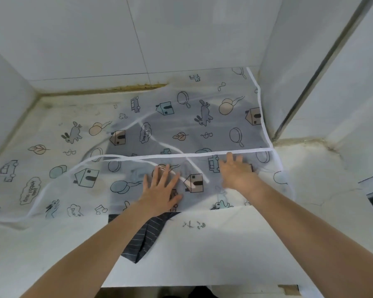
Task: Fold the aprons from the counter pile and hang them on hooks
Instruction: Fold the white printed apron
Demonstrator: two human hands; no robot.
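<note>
On counter (310, 179), printed apron (181, 117) spread sideways

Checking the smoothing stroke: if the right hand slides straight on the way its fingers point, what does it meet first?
The right hand would probably first cross the white trim band of the printed translucent apron, just beyond its fingertips.

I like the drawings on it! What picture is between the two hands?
In the head view, a brown house print on the translucent printed apron lies between the left hand and right hand, crossed by a white strap.
</note>
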